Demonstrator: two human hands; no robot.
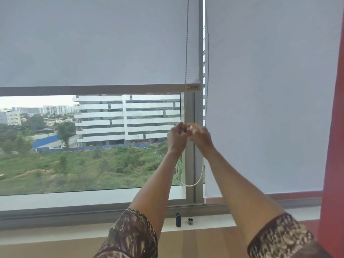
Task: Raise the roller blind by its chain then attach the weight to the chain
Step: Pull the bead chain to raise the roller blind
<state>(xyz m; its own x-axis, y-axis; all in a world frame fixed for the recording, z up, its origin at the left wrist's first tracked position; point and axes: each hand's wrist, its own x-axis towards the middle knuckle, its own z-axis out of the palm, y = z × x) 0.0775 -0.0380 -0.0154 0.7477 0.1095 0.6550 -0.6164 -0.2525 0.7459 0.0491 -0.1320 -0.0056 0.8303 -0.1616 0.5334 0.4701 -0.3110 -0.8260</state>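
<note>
The left hand (pixel 176 135) and right hand (pixel 200 135) were clenched on the bead chain (pixel 186 53); the dark weight (pixel 178 220) stood on the sill (pixel 214 221)

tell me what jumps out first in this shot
Two bare hands, the left hand and right hand, meet at centre around the bead chain, whose loop sags below them. Left of them the half-raised roller blind uncovers a white office block. A small dark cylinder stands on the sill below.
</note>
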